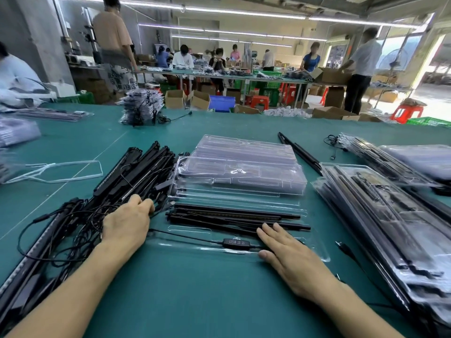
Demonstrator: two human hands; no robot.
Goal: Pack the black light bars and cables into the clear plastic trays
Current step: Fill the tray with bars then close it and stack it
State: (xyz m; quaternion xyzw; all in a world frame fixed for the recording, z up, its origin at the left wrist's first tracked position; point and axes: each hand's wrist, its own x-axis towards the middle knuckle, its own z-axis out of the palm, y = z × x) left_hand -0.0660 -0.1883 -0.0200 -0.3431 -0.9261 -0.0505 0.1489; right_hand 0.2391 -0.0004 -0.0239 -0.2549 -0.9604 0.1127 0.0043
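A clear plastic tray (pixel 314 250) lies open on the green table in front of me. Black light bars (pixel 231 217) lie across its upper slots, and a cable with an inline controller (pixel 236 242) runs along its lower channel. My right hand (pixel 290 259) lies flat with straight fingers on the tray's right part, fingertips at the bars and the cable. My left hand (pixel 127 223) rests at the tray's left end with its fingers curled over the edge of a heap of loose black bars and cables (pixel 136 172); what they hold is hidden.
A stack of empty clear trays (pixel 244 164) sits just behind the open one. Filled trays (pixel 390 215) are piled at the right, with two loose bars (pixel 300 152) beside them. Bagged cables (pixel 142 106) stand at the back. Other people work at far tables.
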